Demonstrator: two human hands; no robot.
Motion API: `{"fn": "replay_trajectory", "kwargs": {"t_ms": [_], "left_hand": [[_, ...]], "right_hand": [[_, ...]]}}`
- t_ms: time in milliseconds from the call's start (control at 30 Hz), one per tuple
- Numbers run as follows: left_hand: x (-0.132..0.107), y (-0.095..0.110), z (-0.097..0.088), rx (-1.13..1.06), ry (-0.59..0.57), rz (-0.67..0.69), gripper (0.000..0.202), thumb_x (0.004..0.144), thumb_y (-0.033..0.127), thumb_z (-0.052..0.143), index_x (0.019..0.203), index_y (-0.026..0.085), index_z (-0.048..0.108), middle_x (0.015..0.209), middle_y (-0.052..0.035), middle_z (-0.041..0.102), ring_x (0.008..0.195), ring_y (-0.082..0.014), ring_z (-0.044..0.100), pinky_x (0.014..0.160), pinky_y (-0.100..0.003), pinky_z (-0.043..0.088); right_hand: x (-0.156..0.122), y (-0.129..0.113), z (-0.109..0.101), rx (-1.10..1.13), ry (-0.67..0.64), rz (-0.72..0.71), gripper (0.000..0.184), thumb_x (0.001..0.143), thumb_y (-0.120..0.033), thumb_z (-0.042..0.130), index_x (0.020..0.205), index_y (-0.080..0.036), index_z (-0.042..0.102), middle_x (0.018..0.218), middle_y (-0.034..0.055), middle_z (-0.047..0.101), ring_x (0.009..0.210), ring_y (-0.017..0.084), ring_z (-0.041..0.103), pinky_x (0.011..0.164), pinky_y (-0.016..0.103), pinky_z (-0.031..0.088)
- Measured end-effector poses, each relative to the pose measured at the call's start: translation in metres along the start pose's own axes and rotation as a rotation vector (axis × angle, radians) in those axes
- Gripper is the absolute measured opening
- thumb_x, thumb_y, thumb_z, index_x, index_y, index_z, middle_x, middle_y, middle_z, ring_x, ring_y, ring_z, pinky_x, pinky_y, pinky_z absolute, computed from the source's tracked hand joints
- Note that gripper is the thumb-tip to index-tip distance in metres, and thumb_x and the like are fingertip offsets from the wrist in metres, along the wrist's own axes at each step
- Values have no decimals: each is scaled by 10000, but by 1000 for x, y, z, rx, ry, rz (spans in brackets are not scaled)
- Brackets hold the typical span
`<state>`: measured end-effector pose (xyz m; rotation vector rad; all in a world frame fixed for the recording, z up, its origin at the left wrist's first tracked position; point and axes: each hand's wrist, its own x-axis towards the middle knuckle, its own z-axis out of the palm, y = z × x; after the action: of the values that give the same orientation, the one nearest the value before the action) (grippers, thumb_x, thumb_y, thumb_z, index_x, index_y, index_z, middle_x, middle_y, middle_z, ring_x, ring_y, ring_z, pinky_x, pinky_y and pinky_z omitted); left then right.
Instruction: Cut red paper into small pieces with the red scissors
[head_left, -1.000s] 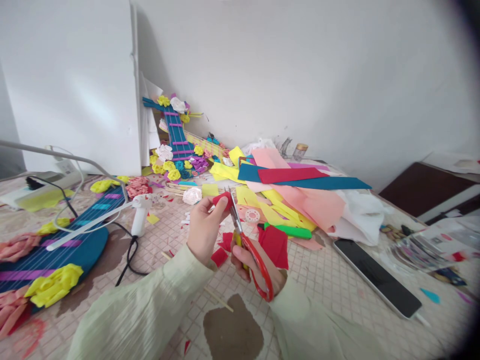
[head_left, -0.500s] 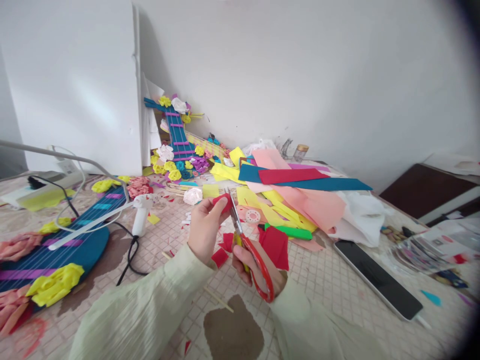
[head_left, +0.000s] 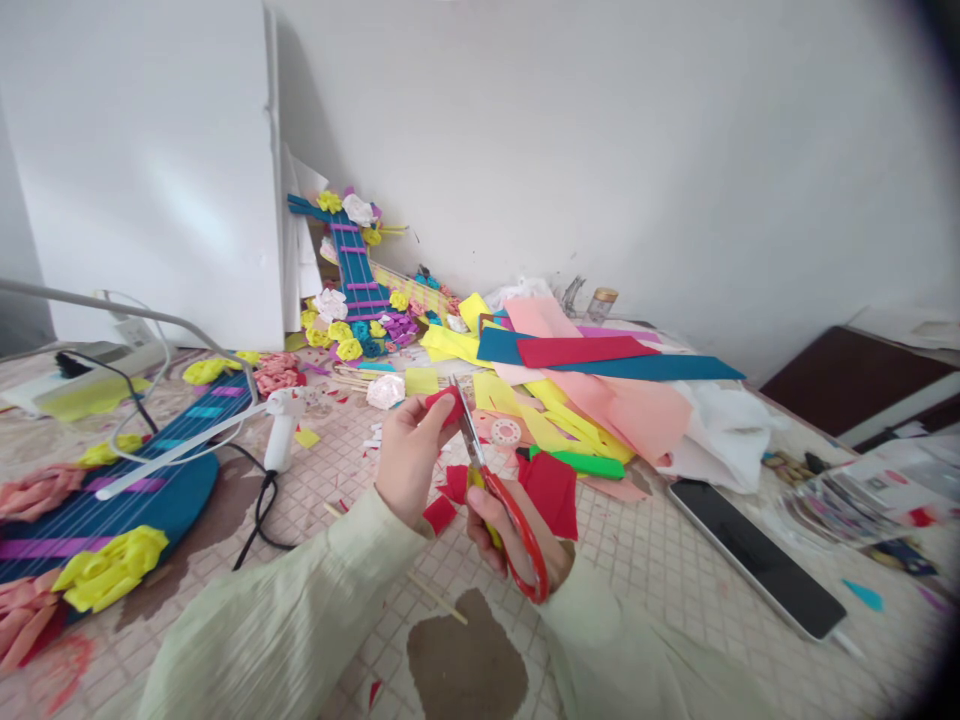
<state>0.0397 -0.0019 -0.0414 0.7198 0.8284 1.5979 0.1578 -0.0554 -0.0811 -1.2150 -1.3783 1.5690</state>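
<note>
Between the thumb and fingers of my left hand [head_left: 411, 455] is a small red paper piece [head_left: 442, 403], partly hidden by the fingertips. My right hand [head_left: 499, 530] grips a pair of scissors [head_left: 517, 510] with red and yellow handles. The blades point up and away, lying right at the edge of the red piece; whether they are cutting into it I cannot tell. Under and behind my hands, several red paper scraps [head_left: 551, 490] lie on the tabletop.
A white glue gun [head_left: 281, 430] stands left, beside a flower-trimmed blue paper guitar [head_left: 187, 490]. A second decorated guitar [head_left: 360, 275] leans at the back. Coloured paper strips [head_left: 607, 365] pile up behind my hands. A phone [head_left: 757, 555] lies right, near a clear plastic package [head_left: 862, 495].
The scissor handles have shifted very slightly in my right hand, and its fingers have moved a little. My left hand holds the red piece in the same place.
</note>
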Motion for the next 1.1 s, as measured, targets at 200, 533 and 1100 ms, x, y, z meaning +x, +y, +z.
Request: {"fn": "replay_trajectory", "kwargs": {"t_ms": [200,533,1100], "left_hand": [[0,0,-1,-7,0,0,180,620,254,729,655,126,607,682,-8,644,721,-159,652,808,-344,509],[1,1,-1,-60,-22,-10,165,633,232,729,663,118,613,699,-25,667,736,-178,671,799,-352,522],[1,-3,-2,-68,-49,-38,200,623,238,746,692,125,597,702,-1,648,739,-150,646,829,-344,510]], "right_hand": [[0,-4,0,4,0,20,427,830,-568,441,631,-192,411,491,-46,411,323,32,327,308,175,213],[-1,-7,1,-28,25,41,470,820,-581,451,566,-187,409,419,-50,374,293,38,324,280,165,224],[4,-11,-3,45,-116,-67,531,723,-706,473,646,-183,432,474,-45,389,366,50,350,345,185,269]]}}
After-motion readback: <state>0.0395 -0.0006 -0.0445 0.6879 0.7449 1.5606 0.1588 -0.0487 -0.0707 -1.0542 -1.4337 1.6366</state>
